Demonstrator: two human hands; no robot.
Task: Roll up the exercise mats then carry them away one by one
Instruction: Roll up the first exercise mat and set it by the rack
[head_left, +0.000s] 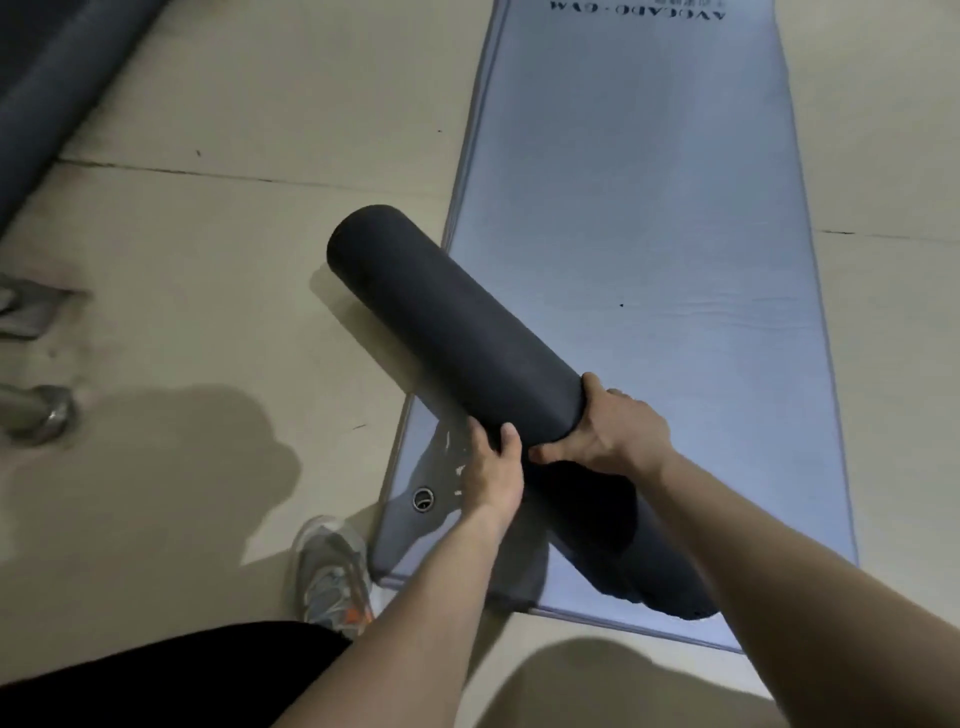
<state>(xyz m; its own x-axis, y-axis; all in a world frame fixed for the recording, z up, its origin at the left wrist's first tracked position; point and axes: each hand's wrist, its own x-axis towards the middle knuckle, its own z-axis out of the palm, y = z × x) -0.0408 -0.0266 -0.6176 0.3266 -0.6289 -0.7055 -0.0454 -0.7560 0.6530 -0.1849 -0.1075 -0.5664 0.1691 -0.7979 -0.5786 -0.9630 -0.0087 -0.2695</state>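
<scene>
The rolled mat (457, 332) is held slantwise over the near end of the flat mat (649, 208) on the floor (208, 234), gripped by the curled fingers of the left hand (493, 470) and right hand (605, 434), so unrolling could be caused by a slackened grip.

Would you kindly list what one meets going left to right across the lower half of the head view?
Silvery metal object → grey sneaker → left hand → right hand; both hands grip the dark grey rolled mat.
</scene>
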